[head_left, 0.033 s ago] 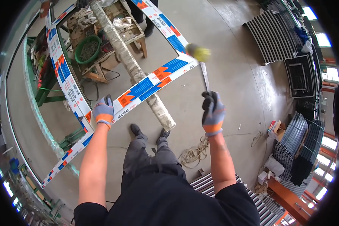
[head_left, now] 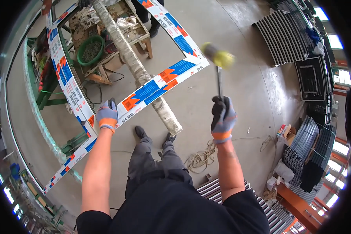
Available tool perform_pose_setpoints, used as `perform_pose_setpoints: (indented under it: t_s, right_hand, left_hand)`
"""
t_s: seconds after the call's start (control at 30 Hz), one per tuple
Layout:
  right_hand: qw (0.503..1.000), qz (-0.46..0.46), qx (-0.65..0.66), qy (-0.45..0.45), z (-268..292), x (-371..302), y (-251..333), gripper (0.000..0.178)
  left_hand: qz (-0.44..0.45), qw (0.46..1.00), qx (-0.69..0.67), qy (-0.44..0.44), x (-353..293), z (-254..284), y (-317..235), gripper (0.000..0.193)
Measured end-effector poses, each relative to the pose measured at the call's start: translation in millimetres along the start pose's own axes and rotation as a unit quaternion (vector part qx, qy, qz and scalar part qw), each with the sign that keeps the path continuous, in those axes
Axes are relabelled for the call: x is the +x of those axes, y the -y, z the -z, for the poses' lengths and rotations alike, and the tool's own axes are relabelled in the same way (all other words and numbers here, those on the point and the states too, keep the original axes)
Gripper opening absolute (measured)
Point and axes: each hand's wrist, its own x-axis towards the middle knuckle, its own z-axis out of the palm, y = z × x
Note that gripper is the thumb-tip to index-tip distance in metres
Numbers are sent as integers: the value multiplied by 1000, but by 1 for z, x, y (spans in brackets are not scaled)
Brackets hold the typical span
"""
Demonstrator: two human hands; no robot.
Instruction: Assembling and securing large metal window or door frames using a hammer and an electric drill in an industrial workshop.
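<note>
My right hand (head_left: 224,119), in a grey and orange work glove, is wrapped around the handle of a mallet (head_left: 221,58). Its yellow and dark head is blurred by motion and hangs apart from the near right corner of a window frame (head_left: 179,69). That frame is covered in white, blue and orange protective film. At the near bar, next to a joint with a side bar, my left hand (head_left: 107,113) grips the frame; part of its fingers is hidden. Beneath the frame runs a worn, padded support beam (head_left: 167,117).
Beyond the frame stands a wooden work table (head_left: 144,38) with a green basket (head_left: 90,50) of small parts. A person's dark shoe (head_left: 155,29) shows behind it. Rope (head_left: 201,159) lies on the floor by my feet. Stacked profiles (head_left: 282,39) stand at the right.
My right hand and the mallet have shifted right, taking the mallet's head away from the frame's corner. My left hand and the frame have stayed put.
</note>
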Motion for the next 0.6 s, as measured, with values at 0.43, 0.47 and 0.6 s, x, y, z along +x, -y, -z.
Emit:
perform_pose_setpoints:
  t_s: [0.43,0.47,0.6]
  right_hand:
    - [903,-86,-393,152,-17,14,-76,25]
    - [903,-84,-392,152,-18,16,-60,25]
    - [963,-15,-247,108,-25,-6,-41,28]
  left_hand:
    - [7,999,38,18,6,-2,-10,41]
    - [9,999,37,16,7,-3,-7,41]
    - [-2,1000,16,-14,0,-3,-1,45]
